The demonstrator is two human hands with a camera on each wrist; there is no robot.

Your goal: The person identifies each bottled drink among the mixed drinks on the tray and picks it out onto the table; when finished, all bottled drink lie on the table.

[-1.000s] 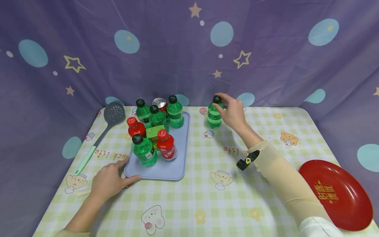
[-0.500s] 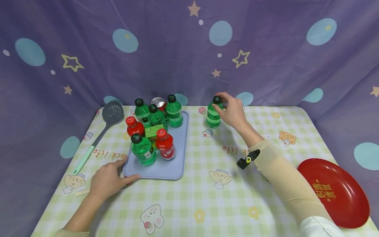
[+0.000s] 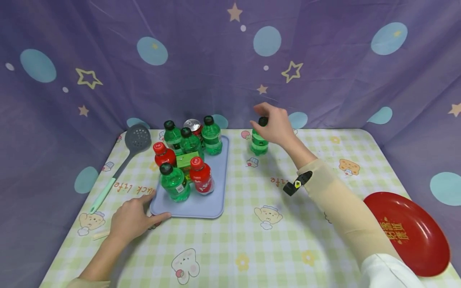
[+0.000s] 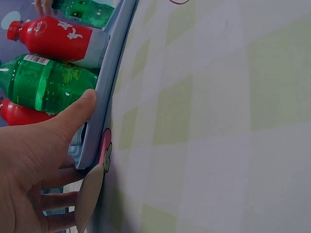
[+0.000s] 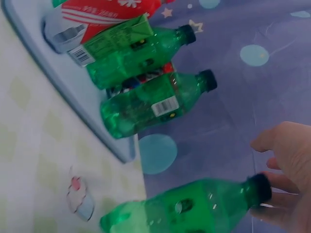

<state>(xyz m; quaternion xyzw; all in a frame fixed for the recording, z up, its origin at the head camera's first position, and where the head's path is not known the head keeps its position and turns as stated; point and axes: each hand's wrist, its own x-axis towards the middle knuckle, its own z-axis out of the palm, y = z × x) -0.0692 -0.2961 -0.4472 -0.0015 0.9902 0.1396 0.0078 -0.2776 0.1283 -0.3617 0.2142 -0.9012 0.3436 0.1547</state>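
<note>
My left hand rests at the near left corner of a blue tray, its thumb and fingers spread along the two edges. In the left wrist view the thumb touches the tray's rim. Green bottles, red bottles, a green carton and a can stand close together on the tray. To the right of it, a separate green bottle stands upright on the table. My right hand is spread beside that bottle's black cap, thumb away from it.
A grey skimmer with a mint handle lies left of the tray. A beige flat utensil lies by my left fingers. At the right, a red oval plate sits partly behind my sleeve. A purple curtain backs the table.
My right hand has let go of the separate green bottle and risen slightly, its fingers spreading. The bottle stays where it was. The left hand and the tray have not visibly moved.
</note>
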